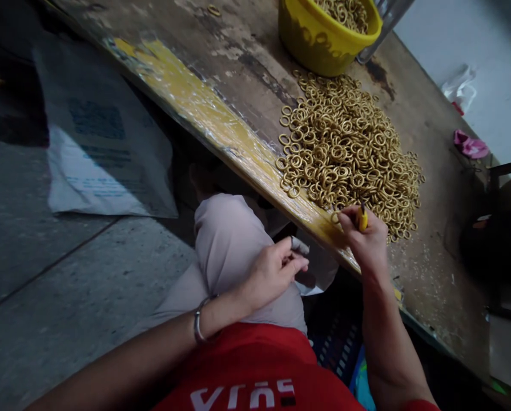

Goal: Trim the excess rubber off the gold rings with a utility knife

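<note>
On the table's near edge my right hand (364, 234) is closed, with a small yellow-handled tool (362, 219) in its grip. The tool's dark tip sticks up past the fingers, and its kind is not clear. A gold-coloured ring (334, 217) shows at the pinched thumb and fingertips of that hand. Right beside it spreads a large pile of similar gold-coloured rings (345, 142). Over my lap, my left hand (274, 271) has loosely bent fingers, somewhat apart, and nothing visible in them. A grey wrap (299, 246) covers one of its fingertips.
A yellow tub (324, 43) full of rings stands behind the pile on the worn wooden table (435, 228). Its front edge carries yellow, shiny tape (221, 125). A pink cloth (470, 145) lies near the wall. A white printed sack (105, 148) stands on the floor at left.
</note>
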